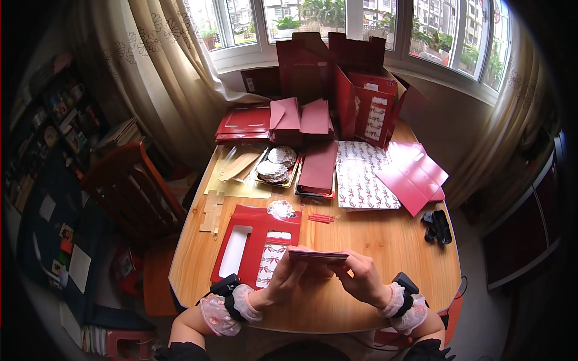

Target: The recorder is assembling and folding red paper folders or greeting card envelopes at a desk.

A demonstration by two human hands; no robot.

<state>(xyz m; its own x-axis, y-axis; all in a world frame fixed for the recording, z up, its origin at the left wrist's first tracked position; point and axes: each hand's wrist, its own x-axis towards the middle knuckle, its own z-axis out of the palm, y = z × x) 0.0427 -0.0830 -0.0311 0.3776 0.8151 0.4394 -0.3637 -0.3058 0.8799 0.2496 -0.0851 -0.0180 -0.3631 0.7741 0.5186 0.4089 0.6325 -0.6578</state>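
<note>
Near the table's front edge, my left hand (284,280) and my right hand (363,278) grip a dark red folded paper piece (318,257) by its two ends. It is tilted up and seen nearly edge-on, so its face is hidden. Beside my left hand lies a flat red gift box (247,215) with two tall windows. One window shows white; the other shows bow-printed paper (274,259) with a red label strip. A round floral paper cutout (281,209) rests on the box's far edge. Small red label strips (320,218) lie on the wood beyond my hands.
Further back are dark red paper pieces (317,167) in a tray, stacked floral cutouts (277,165), bow-printed sheets (366,174), pink-red card sheets (414,174) and pink envelopes (314,116). A large open red box (367,102) stands by the window. Black straps (438,227) lie at right.
</note>
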